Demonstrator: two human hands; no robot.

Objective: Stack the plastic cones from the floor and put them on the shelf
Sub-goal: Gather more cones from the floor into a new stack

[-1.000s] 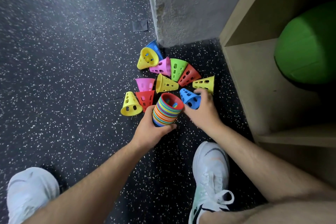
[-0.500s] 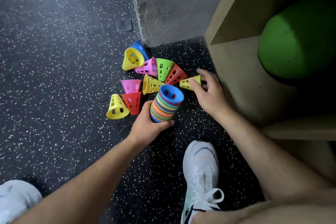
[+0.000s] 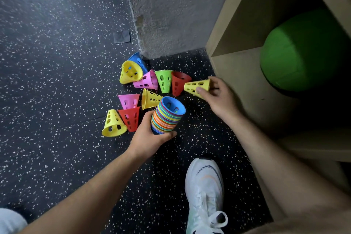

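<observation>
My left hand [image 3: 152, 137] grips a stack of nested coloured cones [image 3: 167, 116], wide ends up, with a blue cone on top. My right hand [image 3: 216, 97] holds a single yellow cone [image 3: 197, 86] by its wide end, lifted just off the floor to the right of the stack. Several loose perforated cones lie on the dark speckled floor: a red one [image 3: 178, 81], a green one [image 3: 164, 80], a pink one [image 3: 146, 81], a yellow one [image 3: 130, 72] and a blue one [image 3: 137, 60] at the back, with more nearer me.
A wooden shelf unit [image 3: 239, 74] stands at the right with a green ball [image 3: 300, 51] inside. A rough grey wall corner [image 3: 171, 15] rises behind the cones. My white shoe [image 3: 205, 192] is planted below the stack, another shoe [image 3: 9, 220] at the bottom left.
My right hand put the blue cone onto the stack, then reached right and picked up the yellow cone. The left hand kept holding the stack.
</observation>
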